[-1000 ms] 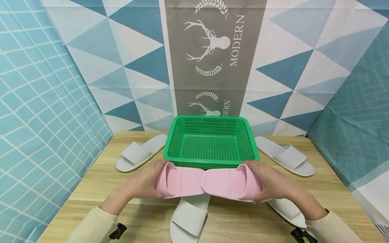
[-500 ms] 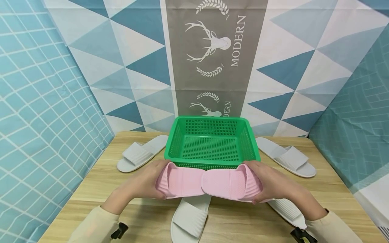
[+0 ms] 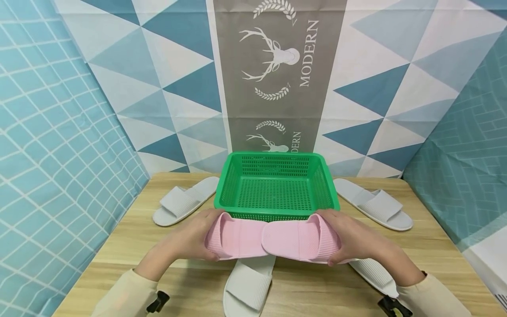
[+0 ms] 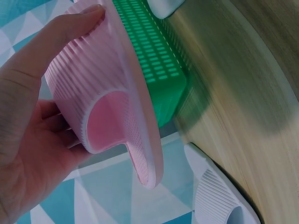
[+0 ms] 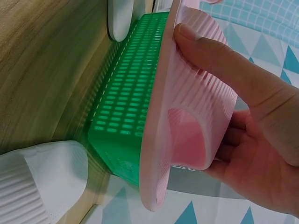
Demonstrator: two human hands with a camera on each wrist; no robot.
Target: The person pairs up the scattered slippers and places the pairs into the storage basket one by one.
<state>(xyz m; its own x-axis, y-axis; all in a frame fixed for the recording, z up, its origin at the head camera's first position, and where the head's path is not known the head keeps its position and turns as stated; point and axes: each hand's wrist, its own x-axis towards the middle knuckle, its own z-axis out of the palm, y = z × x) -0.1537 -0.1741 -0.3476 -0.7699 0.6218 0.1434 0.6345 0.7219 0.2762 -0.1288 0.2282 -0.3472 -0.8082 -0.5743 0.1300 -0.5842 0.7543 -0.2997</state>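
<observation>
My left hand (image 3: 194, 237) grips a pink slipper (image 3: 247, 237) by its ribbed strap, thumb on the near side and fingers round the far side. With the same kind of grip, my right hand (image 3: 354, 237) holds a second pink slipper (image 3: 287, 240). Both slippers are raised above the table in front of the basket, their heel ends meeting in the middle and the right one overlapping the left. In the left wrist view the thumb presses the strap of the left slipper (image 4: 88, 70). The right wrist view shows the right slipper's (image 5: 196, 88) sole on edge.
A green perforated basket (image 3: 276, 213) stands at the back of the wooden table (image 3: 309, 290). Pale slippers lie around it: one back left (image 3: 184, 200), one back right (image 3: 378, 204). Nearer are a white slipper (image 3: 249, 286) and another (image 3: 374, 273) partly under my right arm.
The left pink slipper has shifted very slightly to the right with my left hand. Otherwise both hands keep their hold, and the basket and pale slippers stay in place.
</observation>
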